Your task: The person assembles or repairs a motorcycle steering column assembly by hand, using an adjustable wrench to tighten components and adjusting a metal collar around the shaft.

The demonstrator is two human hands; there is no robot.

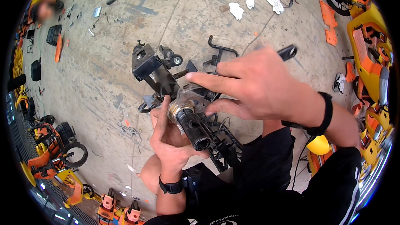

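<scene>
A black scooter-like metal frame lies in front of me and reaches back between my legs. Its thick black tube points toward me, with a brass-coloured ring around it. My left hand is wrapped about the near side of this tube, just below the ring. Above it, my right hand is closed on a dark wrench-like tool; the handle's end, with a hole in it, sticks out past the knuckles. The tool's working end is blurred beside the ring and partly hidden by my fingers.
White crumpled rags lie on the concrete floor beyond the frame. Yellow-orange scooters line the right side, and an orange one with a wheel stands at left. An orange panel and small loose parts are scattered around.
</scene>
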